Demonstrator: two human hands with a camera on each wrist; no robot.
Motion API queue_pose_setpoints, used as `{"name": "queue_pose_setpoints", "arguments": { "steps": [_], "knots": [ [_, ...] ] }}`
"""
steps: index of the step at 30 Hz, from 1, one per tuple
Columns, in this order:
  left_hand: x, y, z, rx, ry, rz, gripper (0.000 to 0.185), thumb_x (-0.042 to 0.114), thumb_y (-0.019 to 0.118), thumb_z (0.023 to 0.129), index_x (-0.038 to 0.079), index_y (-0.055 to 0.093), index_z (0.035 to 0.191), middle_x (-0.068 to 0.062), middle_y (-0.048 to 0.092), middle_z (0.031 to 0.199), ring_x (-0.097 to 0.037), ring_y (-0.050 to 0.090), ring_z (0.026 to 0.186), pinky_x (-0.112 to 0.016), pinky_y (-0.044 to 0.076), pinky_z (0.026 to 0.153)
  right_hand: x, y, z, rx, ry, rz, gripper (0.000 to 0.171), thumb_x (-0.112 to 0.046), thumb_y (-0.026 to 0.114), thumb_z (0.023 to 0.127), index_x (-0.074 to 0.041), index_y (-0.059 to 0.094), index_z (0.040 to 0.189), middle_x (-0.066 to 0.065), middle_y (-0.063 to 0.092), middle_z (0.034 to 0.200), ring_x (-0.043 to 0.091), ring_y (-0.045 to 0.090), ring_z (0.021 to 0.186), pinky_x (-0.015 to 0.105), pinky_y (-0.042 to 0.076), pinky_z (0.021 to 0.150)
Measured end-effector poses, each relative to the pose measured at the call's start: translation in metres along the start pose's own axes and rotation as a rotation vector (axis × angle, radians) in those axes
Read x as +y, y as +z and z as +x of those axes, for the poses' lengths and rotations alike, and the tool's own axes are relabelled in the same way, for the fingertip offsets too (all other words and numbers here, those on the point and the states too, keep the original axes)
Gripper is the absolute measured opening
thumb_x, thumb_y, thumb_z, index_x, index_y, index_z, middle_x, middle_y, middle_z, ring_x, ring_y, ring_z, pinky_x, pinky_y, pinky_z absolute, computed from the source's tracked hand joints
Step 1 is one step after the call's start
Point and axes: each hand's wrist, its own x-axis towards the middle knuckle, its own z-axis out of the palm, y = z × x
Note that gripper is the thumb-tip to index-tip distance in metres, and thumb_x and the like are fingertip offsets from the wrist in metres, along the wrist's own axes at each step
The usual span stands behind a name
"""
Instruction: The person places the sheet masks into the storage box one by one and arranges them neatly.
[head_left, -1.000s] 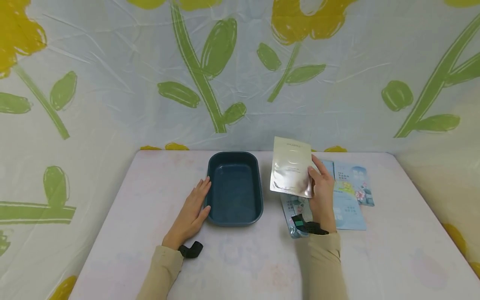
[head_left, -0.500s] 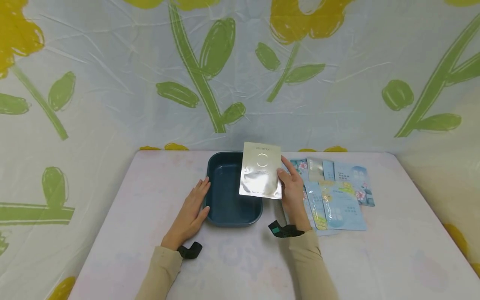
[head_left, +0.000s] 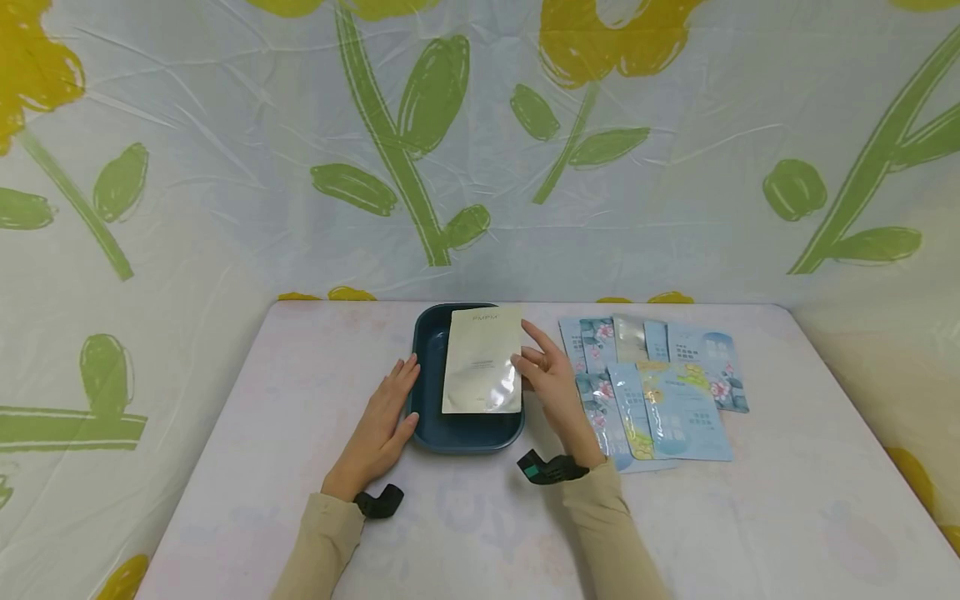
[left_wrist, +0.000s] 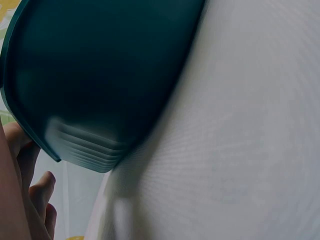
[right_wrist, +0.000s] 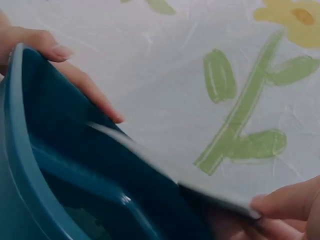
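Silvery foil is catching the light on the sachet [head_left: 482,360], which is being pinched at its right edge between the thumb and fingertips of the right hand [head_left: 552,382]. Its long axis is being kept running away from the person, with the printed top edge pointing toward the patterned backdrop [head_left: 480,142]. The sachet is being held over the dark blue tray [head_left: 429,367], its left part lying over the tray's interior and its right edge reaching about to the tray's right rim; whether it is touching the tray floor cannot be told. In the right wrist view its thin edge [right_wrist: 165,172] is being seen above the tray wall [right_wrist: 20,145]. The left hand [head_left: 381,423] is being laid flat, fingers straight, against the tray's left wall, grasping nothing. Left of the grip, an uncovered strip of the tray's interior is being left free; right of the grip, blue packets [head_left: 660,383] are lying fanned and overlapping on the white table [head_left: 787,500], just beside the right wrist.
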Motion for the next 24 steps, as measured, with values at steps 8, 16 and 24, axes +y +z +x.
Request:
{"name": "queue_pose_setpoints", "arguments": {
  "steps": [8, 16, 24],
  "knots": [
    [0.001, 0.000, 0.000, -0.005, -0.001, -0.001, 0.066, 0.046, 0.032, 0.105, 0.007, 0.024, 0.158, -0.009, 0.019, 0.164, -0.037, 0.016, 0.150, -0.067, 0.019, 0.113, -0.003, 0.017, -0.001, -0.009, -0.017, -0.217, 0.052, 0.004, 0.052, 0.097, -0.007, 0.046, 0.148, 0.022, 0.059, 0.135, 0.035, 0.065, 0.108, 0.022, 0.056, 0.074],
    [0.001, -0.001, 0.001, -0.011, -0.005, -0.001, 0.066, 0.045, 0.033, 0.105, 0.005, 0.024, 0.157, -0.008, 0.018, 0.165, -0.040, 0.017, 0.149, -0.068, 0.018, 0.113, -0.004, 0.032, -0.006, -0.034, -0.078, -0.469, 0.040, 0.009, 0.050, 0.092, 0.005, 0.062, 0.130, 0.011, 0.060, 0.069, 0.011, 0.043, 0.050, 0.021, 0.031, 0.044],
    [0.002, -0.001, 0.000, -0.024, -0.024, 0.003, 0.065, 0.044, 0.034, 0.105, 0.007, 0.023, 0.158, -0.006, 0.017, 0.165, -0.036, 0.015, 0.150, -0.065, 0.016, 0.115, -0.006, 0.043, -0.010, 0.051, -0.085, -0.589, 0.040, 0.009, 0.052, 0.086, 0.005, 0.067, 0.123, 0.018, 0.071, 0.084, 0.013, 0.049, 0.053, 0.023, 0.035, 0.047]
  ]
}}
